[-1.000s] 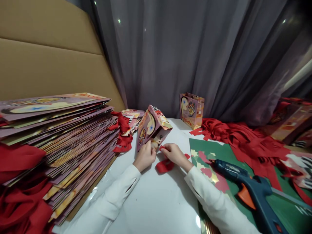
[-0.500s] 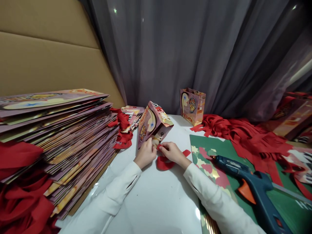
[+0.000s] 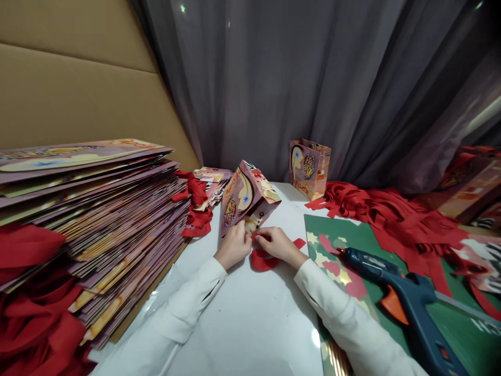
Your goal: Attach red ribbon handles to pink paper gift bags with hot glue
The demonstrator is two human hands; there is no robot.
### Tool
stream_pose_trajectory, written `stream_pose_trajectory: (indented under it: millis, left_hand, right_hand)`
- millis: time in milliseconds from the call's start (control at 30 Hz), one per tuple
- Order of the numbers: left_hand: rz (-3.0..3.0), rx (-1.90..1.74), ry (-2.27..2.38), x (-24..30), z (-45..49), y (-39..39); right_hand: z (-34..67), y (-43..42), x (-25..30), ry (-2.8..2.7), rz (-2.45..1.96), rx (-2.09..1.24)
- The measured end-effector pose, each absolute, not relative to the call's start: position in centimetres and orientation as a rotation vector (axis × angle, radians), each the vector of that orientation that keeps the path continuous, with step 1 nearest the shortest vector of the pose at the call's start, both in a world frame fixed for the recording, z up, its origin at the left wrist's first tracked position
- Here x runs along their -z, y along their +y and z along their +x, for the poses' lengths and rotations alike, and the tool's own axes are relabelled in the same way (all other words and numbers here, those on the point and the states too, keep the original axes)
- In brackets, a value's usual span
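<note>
A purple paper gift bag with a butterfly print lies tilted on the white table, its opening toward me. My left hand is closed on the near edge of this bag. Beside it, my right hand pinches a red ribbon against the bag's rim; the ribbon curls on the table beneath the fingers. The two hands almost touch, and their fingertips hide where ribbon and bag meet.
Flat bags form a tall stack at left, with red ribbons by it. An upright gift bag stands at the back near a ribbon pile. A blue glue gun rests on green card at right.
Both hands stay almost still, holding the bag and ribbon at the rim. The view has shifted very slightly.
</note>
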State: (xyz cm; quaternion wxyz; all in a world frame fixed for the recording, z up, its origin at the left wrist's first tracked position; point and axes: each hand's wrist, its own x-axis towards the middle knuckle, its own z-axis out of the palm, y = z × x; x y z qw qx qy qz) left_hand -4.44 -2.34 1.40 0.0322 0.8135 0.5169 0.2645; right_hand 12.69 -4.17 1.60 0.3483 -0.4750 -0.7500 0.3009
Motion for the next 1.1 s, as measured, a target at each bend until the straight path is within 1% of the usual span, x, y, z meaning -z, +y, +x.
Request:
stream_pose_trajectory:
  millis: [267,800,1100]
  left_hand:
    - [2.53,-0.828,1.544,-1.2,-4.5,-2.4]
    - [2.545,-0.816,1.509,-1.3,-4.4,-2.3]
    - [2.542,-0.841,1.5,-0.8,-4.5,-2.2]
  right_hand:
    - [12.6,-3.9,-1.0,-1.876,-1.289,-0.789]
    - [10.6,-5.4,-0.9,-1.697,-1.508,-0.512]
    - [10.6,-5.3,-0.8,-1.583,-1.441,-0.624]
